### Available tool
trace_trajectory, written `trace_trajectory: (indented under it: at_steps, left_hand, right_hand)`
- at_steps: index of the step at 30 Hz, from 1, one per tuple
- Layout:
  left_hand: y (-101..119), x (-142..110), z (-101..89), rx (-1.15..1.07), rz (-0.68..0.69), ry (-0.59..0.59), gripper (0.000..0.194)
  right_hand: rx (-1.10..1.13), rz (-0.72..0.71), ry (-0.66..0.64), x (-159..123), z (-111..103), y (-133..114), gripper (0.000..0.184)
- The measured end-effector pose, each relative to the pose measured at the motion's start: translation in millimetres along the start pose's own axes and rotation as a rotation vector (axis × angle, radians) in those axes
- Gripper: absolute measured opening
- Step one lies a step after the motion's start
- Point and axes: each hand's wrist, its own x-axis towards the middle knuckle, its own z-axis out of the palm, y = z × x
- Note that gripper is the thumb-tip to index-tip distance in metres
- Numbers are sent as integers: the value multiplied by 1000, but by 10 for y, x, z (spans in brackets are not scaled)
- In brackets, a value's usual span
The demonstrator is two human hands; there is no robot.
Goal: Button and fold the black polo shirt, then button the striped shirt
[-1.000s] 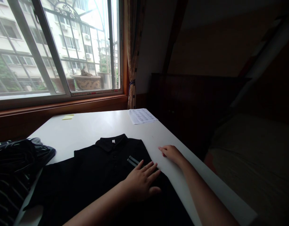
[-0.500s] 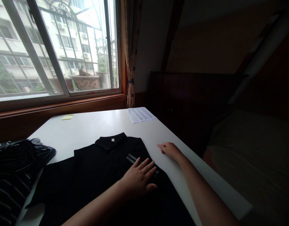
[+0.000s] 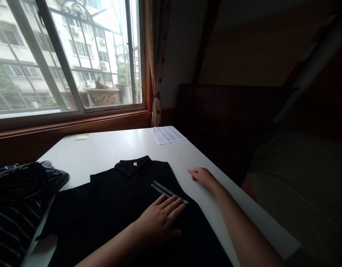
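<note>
A black polo shirt [image 3: 126,204] lies spread on the white table [image 3: 112,148], collar toward the far side, a small label inside the neck. One short sleeve reaches out to the left. On its right half runs a slanting band with pale grey stripes [image 3: 159,188]. My left hand [image 3: 162,215] rests flat on the shirt, fingers stretched, fingertips at the lower edge of this band. To the right of the shirt, my right hand [image 3: 201,177] rests by the table with its fingers curled in; nothing shows in them.
Dark striped clothing [image 3: 20,196] is heaped at the left edge of the table. Toward the back lie printed sheets [image 3: 168,135] and a yellow sticky note [image 3: 82,137]. Beyond are a window [image 3: 104,55] and a tied curtain [image 3: 156,74]. The right side is dim.
My left hand has slid slightly down and left over the shirt, uncovering more of the striped band. My right hand stays nearly still. The view has shifted slightly.
</note>
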Motion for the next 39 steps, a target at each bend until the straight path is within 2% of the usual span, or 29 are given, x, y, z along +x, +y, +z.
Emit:
trace_trajectory:
  at_steps: [4, 7, 13, 17, 20, 23, 26, 30, 34, 37, 39]
  left_hand:
    - [-41, -327, -111, 40, -83, -11, 76]
    - [-161, -677, -215, 63, -176, -11, 78]
    - [-664, -1592, -345, 239, -501, 133, 66]
    - [-1021, -2193, -392, 349, -690, 152, 57]
    - [-1287, -2580, -408, 361, -827, 300, 53]
    - [-1496, -2853, -394, 374, -890, 478, 58]
    - [-1561, -2950, -384, 382, -904, 551, 57]
    - [-1491, -2898, -398, 422, -910, 561, 53]
    - [-1454, -2869, -406, 345, -1011, 624, 58]
    - [-1404, -2851, -478, 261, -1013, 709, 58]
    - [-1311, -2804, -590, 240, -991, 775, 53]
  right_hand:
    - [-5, 10, 3, -8, 0, 1, 52]
    - [-6, 7, 3, -13, 3, 2, 51]
    - [-22, -1, 2, -15, 18, -3, 50]
    - [-37, 3, 11, -24, 32, -13, 50]
    - [-47, -3, 18, -37, 40, -24, 50]
    - [-54, -11, 27, -44, 51, -32, 50]
    - [-62, -18, 38, -42, 66, -33, 49]
    - [-73, -20, 51, -40, 81, -37, 48]
    - [-80, -6, 61, -45, 85, -49, 49]
    - [-79, 3, 72, -44, 85, -46, 48]
    - [-75, 6, 76, -41, 87, -36, 47]
